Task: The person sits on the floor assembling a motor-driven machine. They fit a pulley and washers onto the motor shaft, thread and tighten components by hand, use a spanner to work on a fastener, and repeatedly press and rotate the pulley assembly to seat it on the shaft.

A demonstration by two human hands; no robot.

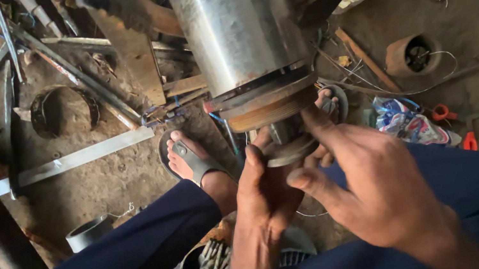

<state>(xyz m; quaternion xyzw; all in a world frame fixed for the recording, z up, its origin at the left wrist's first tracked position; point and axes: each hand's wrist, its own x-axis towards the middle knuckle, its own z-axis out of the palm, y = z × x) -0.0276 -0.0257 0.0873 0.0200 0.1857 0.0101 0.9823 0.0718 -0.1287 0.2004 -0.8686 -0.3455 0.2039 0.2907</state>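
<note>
A large steel cylinder [237, 21] slants down from the top of the view toward my lap. Its lower end carries a rusty threaded collar [270, 104] and a smaller round metal end piece [288, 147]. My left hand [265, 192] grips that end piece from below, thumb up against its rim. My right hand [367, 181] reaches in from the right, its fingers spread and the fingertips resting on the end piece and collar. My legs in dark blue trousers [112, 266] frame the hands. My sandalled foot [188, 157] rests on the dirt floor under the cylinder.
Scrap metal bars [78, 158] and a metal ring [62, 110] lie on the dirt floor at left. A short grey pipe piece [88, 232] sits by my left knee. Red-handled pliers [455, 124], wires and a clay-coloured round part [411, 55] are at right.
</note>
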